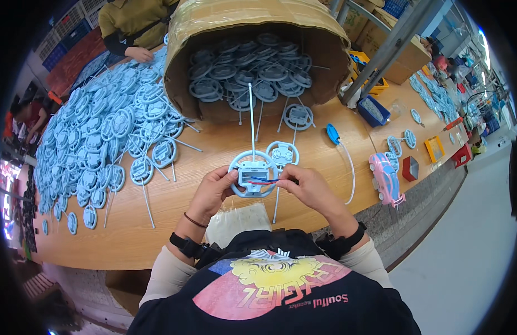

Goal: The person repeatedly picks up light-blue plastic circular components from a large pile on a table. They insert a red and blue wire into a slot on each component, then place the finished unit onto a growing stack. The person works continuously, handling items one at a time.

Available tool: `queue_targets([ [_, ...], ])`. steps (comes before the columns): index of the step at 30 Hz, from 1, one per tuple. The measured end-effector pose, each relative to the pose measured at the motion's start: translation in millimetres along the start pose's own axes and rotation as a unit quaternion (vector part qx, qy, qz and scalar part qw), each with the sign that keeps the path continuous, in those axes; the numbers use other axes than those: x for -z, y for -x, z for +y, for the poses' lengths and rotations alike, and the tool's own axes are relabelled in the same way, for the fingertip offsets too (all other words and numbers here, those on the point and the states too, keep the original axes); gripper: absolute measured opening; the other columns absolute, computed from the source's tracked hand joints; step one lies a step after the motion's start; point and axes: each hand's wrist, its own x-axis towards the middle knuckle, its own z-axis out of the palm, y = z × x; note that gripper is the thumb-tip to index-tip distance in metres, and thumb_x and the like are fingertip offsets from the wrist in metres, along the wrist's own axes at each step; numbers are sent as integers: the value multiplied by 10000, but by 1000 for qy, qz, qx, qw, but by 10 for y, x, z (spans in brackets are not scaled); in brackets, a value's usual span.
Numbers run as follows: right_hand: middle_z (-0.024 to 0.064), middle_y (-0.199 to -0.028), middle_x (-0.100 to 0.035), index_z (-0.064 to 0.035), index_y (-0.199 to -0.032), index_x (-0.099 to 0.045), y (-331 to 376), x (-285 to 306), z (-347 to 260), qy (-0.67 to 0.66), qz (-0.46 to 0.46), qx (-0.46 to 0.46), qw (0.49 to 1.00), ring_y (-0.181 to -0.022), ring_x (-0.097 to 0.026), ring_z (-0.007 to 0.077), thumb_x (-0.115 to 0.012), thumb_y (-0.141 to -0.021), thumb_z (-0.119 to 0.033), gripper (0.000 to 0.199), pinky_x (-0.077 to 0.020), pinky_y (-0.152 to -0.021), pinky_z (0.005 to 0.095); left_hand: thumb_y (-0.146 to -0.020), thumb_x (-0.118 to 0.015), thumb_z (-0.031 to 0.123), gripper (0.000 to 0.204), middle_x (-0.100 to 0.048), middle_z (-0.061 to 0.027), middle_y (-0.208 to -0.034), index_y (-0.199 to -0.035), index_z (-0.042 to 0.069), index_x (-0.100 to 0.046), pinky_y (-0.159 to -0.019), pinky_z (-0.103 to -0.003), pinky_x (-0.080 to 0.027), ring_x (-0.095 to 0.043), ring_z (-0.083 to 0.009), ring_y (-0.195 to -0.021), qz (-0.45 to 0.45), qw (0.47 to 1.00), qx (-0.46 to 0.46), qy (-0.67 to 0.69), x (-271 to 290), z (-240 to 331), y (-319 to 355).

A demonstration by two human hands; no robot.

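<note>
I hold a light blue toy steering wheel point(253, 174) with a long thin antenna, over the wooden table point(174, 218). Its back faces me, with red and blue wires showing in an open compartment. My left hand point(213, 188) grips the wheel's left rim. My right hand point(304, 184) holds the right side, its fingertips pinching at the wires. A second wheel of the same kind point(283, 153) lies on the table just behind.
A tipped cardboard box point(258, 53) full of the same wheels opens toward me. A big heap of wheels point(102, 139) covers the table's left. A pink toy car point(386, 178), a blue disc with a white cord point(332, 134) and small trays lie to the right. Another person's hand point(139, 53) rests at the far edge.
</note>
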Motion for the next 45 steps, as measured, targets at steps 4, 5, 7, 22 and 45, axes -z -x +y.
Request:
queue_targets([
  [4, 127, -657, -555, -39, -792, -545, 9, -37, -4, -30, 4, 5, 1000, -617, -548, 276, -608, -790, -172, 146, -413, -564, 343, -887, -529, 179, 262, -602, -44, -880, -1074, -3, -552, -722, -281, -524, -596, -129, -763, -5, 1000, -2, 12, -22, -4, -26],
  [5, 128, -657, -555, -40, -793, -545, 16, -31, -18, -30, 5, 2, 1000, -618, -548, 277, -607, -790, -170, 144, -414, -564, 341, -888, -527, 182, 263, -604, -45, -885, -1074, -2, -552, -721, -282, -523, -597, -128, -766, -8, 1000, -2, 16, -25, -1, -29],
  [7, 103, -634, -539, -36, -793, -547, 20, -40, 9, -36, 13, 15, 999, -585, -517, 232, -611, -793, -155, 135, -401, -544, 318, -890, -525, 188, 267, -607, -44, -898, -1075, -3, -551, -726, -287, -523, -599, -127, -775, -15, 1000, 4, 16, -22, 4, -29],
  [22, 109, -681, -585, -77, -796, -536, 43, -68, 66, 86, 50, 112, 989, -642, -575, 310, -603, -787, -222, 160, -434, -548, 396, -891, -523, 195, 274, -614, -60, -939, -1078, -4, -547, -759, -304, -515, -610, -144, -811, -37, 999, 9, -10, 89, -59, -12],
  [45, 136, -758, -625, -80, -850, -615, 130, -431, 724, 124, -50, -53, 990, -727, -597, 323, -594, -752, -386, 322, -459, -641, 414, -898, -508, 259, 266, -575, 40, -803, -1028, 39, -581, -610, -191, -411, -502, -36, -694, 62, 980, 54, -180, 1061, -24, 525],
])
